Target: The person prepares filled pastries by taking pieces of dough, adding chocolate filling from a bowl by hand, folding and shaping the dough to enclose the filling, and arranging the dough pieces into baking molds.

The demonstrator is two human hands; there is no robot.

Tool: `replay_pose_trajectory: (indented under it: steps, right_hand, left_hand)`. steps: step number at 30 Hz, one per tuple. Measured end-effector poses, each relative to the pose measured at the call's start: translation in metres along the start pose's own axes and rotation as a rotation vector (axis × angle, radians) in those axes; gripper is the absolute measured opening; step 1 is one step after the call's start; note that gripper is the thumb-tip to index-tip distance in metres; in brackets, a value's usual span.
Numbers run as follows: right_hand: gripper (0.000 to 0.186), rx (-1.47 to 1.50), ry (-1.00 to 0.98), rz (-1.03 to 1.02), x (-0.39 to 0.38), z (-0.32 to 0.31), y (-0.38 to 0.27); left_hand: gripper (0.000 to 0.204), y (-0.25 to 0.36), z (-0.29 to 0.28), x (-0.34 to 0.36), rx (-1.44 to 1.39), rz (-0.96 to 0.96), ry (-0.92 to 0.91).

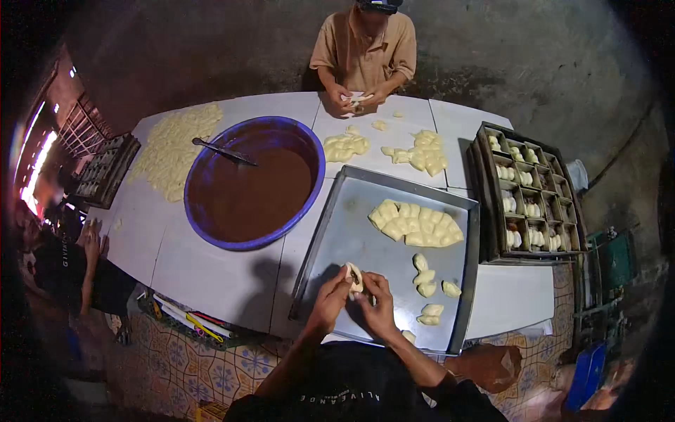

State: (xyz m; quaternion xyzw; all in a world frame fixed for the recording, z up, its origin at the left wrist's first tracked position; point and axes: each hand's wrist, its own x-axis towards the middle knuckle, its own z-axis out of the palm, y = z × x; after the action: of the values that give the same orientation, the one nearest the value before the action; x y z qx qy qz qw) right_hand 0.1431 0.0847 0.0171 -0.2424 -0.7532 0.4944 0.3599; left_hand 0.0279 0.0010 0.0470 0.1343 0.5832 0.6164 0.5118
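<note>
My left hand (pixel 330 299) and my right hand (pixel 376 302) pinch a pale piece of dough (pixel 354 276) between them, opened lengthwise with something dark inside. They are over the near left part of a large metal tray (pixel 335 199). Farther back in the tray lies a slab of joined dough pieces (pixel 415 224), and to the right are several loose pieces (pixel 425 274). A blue tub (pixel 249 239) of brown filling, with a metal utensil (pixel 225 150) in it, stands left of the tray.
A co-worker (pixel 362 56) across the white table (pixel 190 274) handles dough. More dough (pixel 176 144) lies at the back left and behind the tray. A compartmented mould (pixel 527 190) holding dough stands right; another rack (pixel 98 176) is left, near another person (pixel 70 260).
</note>
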Motion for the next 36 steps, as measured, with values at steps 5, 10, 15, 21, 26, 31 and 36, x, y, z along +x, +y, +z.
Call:
replay_pose_trajectory:
  steps: [5,10,15,21,26,31,36]
  right_hand:
    - [0.027,0.044,-0.072,-0.087,0.002,-0.017,-0.004]
    - [0.017,0.333,-0.063,0.046,0.009,-0.028,-0.003]
    - [0.02,0.129,-0.222,-0.005,-0.002,-0.029,-0.012]
    - [0.033,0.181,-0.213,0.195,-0.005,-0.018,0.005]
    - [0.047,0.753,-0.73,0.665,0.006,-0.033,0.021]
    - [0.048,0.08,-0.407,0.259,0.029,-0.031,0.056]
    - [0.042,-0.257,-0.074,0.098,0.056,-0.085,0.071]
  left_hand:
    - [0.041,-0.003,0.011,-0.021,0.37,0.47,0.047]
    - [0.018,-0.004,0.012,-0.026,0.241,0.424,-0.029]
    - [0.014,-0.015,0.01,-0.02,0.119,0.346,0.03]
    - [0.013,-0.025,-0.009,-0.013,0.297,0.491,-0.04]
    - [0.028,-0.015,-0.016,-0.017,0.303,0.523,-0.158]
    - [0.028,-0.029,-0.021,-0.002,0.431,0.603,0.217]
    - [0.033,-0.011,-0.025,-0.009,0.659,0.463,0.086]
